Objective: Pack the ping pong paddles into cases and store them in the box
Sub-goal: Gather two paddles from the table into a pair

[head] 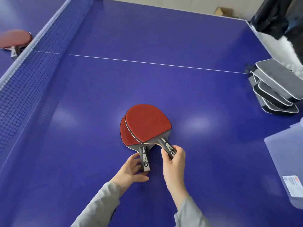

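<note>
Fingers (176, 149) of the right hand (174, 163) curl round the grey handle of the upper paddle (148, 122), thumb on the near left side of the grip, pinching it near its butt end. The left hand (131, 169) grips the handle of the lower paddle (127, 136): its thumb lies along the near end of the grip while the other fingers wrap in from the left side, partly hidden behind the handle. Both paddles show red rubber upward, and the upper blade overlaps most of the lower one, so that the two handles fan apart toward the near side. The pair sits on the blue bench (164, 79), near the middle of the near half. Grey sleeves (98, 208) cover both forearms.

At the right edge of the bench lies a loose stack of grey cases (275, 86) with white piping, well apart from the hands. Nearer, also at the right edge, stands a translucent box (285, 154) bearing a white label. A net (32, 63) runs along the left, and beyond it, at the far left, lies a third red paddle (14, 40).
</note>
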